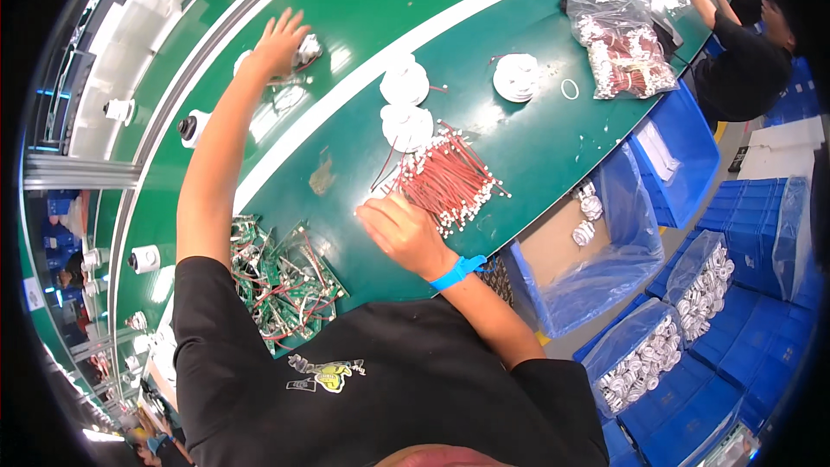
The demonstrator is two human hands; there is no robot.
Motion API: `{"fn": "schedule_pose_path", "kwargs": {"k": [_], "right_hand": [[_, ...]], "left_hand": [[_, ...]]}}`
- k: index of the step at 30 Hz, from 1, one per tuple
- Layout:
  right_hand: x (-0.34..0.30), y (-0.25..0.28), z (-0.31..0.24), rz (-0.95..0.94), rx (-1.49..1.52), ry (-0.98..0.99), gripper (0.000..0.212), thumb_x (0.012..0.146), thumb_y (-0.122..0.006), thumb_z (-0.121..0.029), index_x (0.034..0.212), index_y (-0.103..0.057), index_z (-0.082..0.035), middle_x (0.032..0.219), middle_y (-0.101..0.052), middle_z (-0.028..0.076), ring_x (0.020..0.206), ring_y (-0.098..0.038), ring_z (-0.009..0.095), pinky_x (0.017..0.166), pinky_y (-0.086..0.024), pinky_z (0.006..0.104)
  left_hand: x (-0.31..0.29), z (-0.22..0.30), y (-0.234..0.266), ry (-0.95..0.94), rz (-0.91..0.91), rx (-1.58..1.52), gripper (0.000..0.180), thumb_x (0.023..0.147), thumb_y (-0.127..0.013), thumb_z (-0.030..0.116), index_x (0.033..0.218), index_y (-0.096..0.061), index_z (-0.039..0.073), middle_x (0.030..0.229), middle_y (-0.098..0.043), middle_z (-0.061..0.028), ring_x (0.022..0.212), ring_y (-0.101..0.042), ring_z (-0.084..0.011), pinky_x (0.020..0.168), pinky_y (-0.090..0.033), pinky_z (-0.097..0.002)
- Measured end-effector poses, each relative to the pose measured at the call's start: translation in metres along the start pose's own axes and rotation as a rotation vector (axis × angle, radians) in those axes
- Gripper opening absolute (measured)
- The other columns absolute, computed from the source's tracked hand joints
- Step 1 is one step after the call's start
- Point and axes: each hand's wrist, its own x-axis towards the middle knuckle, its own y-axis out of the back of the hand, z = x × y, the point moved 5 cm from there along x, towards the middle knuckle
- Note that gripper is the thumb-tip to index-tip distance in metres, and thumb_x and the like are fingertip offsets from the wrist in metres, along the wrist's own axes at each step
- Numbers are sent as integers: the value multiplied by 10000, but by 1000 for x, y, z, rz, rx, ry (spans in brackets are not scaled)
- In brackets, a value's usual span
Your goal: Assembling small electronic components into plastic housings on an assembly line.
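Note:
My left hand reaches out over the green conveyor belt with its fingers stretched and apart. Beside and partly beneath it lies a white and metallic round part with thin wires. My right hand, a blue band on its wrist, is closed in a pinch above the green table; what its fingertips hold, if anything, is too small to make out. Just beyond it spreads a pile of red wires with white connectors. Two white round housings stand close together behind the pile, and a thin dark wire trails near them.
Circuit boards with wires are heaped at the table's left. Another white housing and a bag of red wires lie farther right. Blue lined bins stand along the table's right edge. A co-worker sits at the far right.

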Motion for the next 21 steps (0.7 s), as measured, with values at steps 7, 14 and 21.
{"fn": "schedule_pose_path", "kwargs": {"k": [7,14,21], "right_hand": [[2,3,-12,82,47,115,197,716,-733,-3,891,-654,-46,899,-648,58,757,-612,213,602,-501,321],[4,22,-35,190,90,49,201,673,-746,32,831,-656,-55,788,-657,51,631,-575,220,564,-463,327],[-14,33,-60,-14,371,-399,102,749,-712,33,835,-666,4,671,-603,44,576,-463,89,520,-351,237]], "left_hand": [[-51,-50,22,246,285,-652,603,658,-801,186,1161,-515,14,1051,-637,-185,989,-632,-327,879,-497,-400],[-203,103,83,553,372,-1537,789,646,-904,221,1237,-427,8,1153,-573,-101,1073,-586,-190,921,-495,-326],[-258,221,100,778,502,-1568,817,659,-884,196,1274,-378,13,1106,-555,-136,1029,-574,-219,892,-491,-340]]}}
